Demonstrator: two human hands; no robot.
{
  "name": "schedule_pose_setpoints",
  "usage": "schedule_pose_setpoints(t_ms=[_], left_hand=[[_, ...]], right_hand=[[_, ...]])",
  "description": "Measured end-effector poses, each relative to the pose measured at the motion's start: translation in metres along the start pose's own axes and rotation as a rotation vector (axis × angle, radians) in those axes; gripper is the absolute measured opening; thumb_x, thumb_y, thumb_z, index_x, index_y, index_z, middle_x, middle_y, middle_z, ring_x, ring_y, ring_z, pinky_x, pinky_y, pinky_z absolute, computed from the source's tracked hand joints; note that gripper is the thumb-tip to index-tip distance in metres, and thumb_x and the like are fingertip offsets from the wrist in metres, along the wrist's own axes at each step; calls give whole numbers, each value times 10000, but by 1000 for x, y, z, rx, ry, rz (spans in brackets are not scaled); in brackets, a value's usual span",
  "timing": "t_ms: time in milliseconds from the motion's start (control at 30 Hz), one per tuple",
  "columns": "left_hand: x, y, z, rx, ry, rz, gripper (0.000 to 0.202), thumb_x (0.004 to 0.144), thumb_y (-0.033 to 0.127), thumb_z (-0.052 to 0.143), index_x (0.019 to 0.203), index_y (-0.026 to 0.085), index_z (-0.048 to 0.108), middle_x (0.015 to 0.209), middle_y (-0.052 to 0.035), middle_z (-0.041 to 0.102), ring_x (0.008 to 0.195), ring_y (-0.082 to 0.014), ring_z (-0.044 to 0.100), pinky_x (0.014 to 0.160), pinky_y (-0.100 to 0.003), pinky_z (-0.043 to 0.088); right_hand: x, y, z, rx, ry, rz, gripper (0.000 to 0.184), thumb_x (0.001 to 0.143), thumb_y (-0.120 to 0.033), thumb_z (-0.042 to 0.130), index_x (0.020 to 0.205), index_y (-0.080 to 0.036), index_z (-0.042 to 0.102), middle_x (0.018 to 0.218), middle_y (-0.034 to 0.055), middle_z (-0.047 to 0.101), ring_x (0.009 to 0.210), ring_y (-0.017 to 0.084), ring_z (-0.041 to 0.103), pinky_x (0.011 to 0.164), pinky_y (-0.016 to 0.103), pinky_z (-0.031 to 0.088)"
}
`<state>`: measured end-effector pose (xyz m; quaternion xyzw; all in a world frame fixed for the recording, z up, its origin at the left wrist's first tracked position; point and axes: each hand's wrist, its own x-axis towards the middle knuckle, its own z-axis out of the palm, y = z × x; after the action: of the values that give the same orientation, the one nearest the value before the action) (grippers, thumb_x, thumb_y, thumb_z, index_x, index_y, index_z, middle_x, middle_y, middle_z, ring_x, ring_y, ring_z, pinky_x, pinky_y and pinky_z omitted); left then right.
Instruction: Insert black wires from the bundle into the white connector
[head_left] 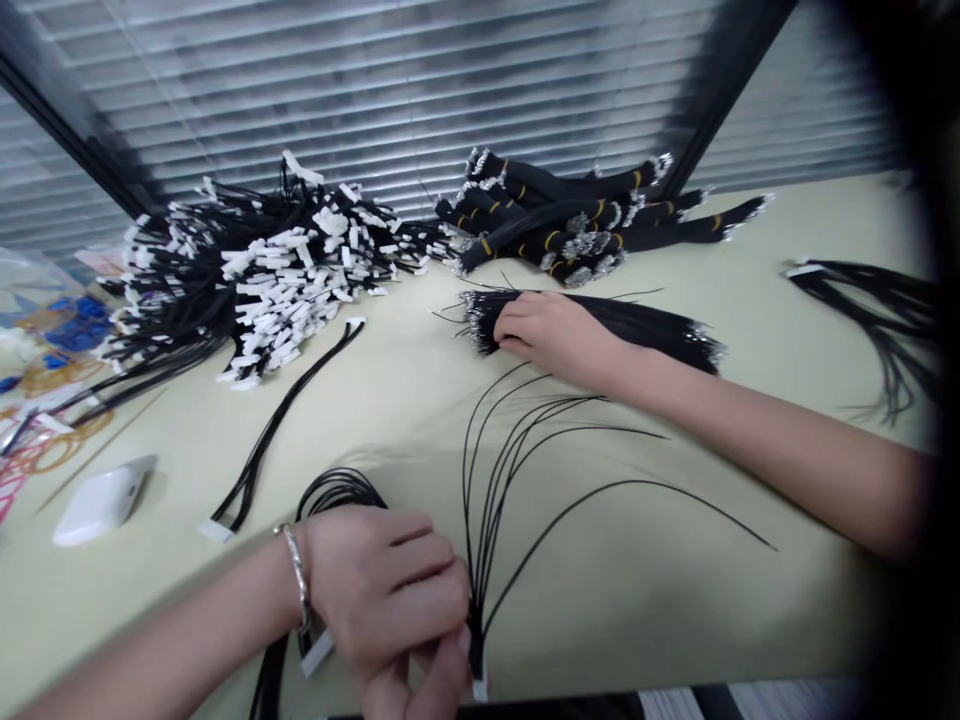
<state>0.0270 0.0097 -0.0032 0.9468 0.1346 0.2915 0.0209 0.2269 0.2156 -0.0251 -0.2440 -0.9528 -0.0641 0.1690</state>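
My left hand (pixel 397 595) is closed near the table's front edge, pinching a wire harness (pixel 480 590) just above its white connector. Several thin black wires fan upward and to the right from it. My right hand (pixel 551 335) rests on a loose bundle of black wires (pixel 652 330) with silvery terminals at both ends. Its fingers are curled onto the left part of the bundle; the fingertips are partly hidden. Under my left wrist lies another group of black wires (pixel 341 487) with a white connector (pixel 318 652).
A large heap of black cables with white connectors (pixel 292 290) lies at the back left. Banded wire bundles (pixel 555 215) are stacked at the back. One finished-looking cable (pixel 289 410), a white case (pixel 105 500) and more black cables (pixel 874 310) lie on the table.
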Motion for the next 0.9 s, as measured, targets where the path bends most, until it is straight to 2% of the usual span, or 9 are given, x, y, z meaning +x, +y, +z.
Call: schedule_pose_setpoints(t_ms=[100, 267, 467, 733, 900], left_hand=[[1, -1, -2, 12, -29, -2, 411, 864, 96, 424, 476, 109, 563, 488, -32, 520, 436, -129, 317, 349, -312, 282], [0, -4, -2, 36, -51, 2, 451, 908, 99, 371, 507, 101, 576, 509, -34, 517, 452, -134, 331, 358, -304, 296], [-1, -3, -2, 62, -67, 7, 454, 908, 90, 362, 507, 106, 575, 494, -30, 497, 452, -138, 332, 362, -307, 290], [-3, -2, -2, 47, -69, -11, 392, 896, 78, 398, 554, 90, 591, 538, -44, 539, 460, -140, 361, 380, -307, 296], [-5, -4, 0, 66, -45, 21, 379, 876, 53, 404, 542, 97, 579, 545, -53, 563, 458, -142, 373, 379, -305, 292]], right_hand=[[-1, 2, 5, 3, 21, -1, 157, 892, -161, 477, 879, -170, 633, 895, 64, 631, 856, 213, 527, 791, 341, 372], [-2, 2, 9, 51, 26, -48, 165, 911, -208, 491, 992, -191, 634, 995, 64, 622, 929, 217, 526, 810, 335, 362], [1, -3, 8, 135, 29, -31, 139, 897, -178, 485, 864, -184, 620, 916, 54, 617, 872, 196, 531, 775, 318, 386], [1, -3, 11, 229, 43, -38, 156, 894, -164, 484, 940, -187, 632, 971, 62, 613, 929, 205, 528, 825, 338, 389], [1, -6, 11, 301, 54, -43, 158, 882, -151, 487, 882, -181, 642, 946, 67, 614, 915, 203, 535, 838, 349, 388]])
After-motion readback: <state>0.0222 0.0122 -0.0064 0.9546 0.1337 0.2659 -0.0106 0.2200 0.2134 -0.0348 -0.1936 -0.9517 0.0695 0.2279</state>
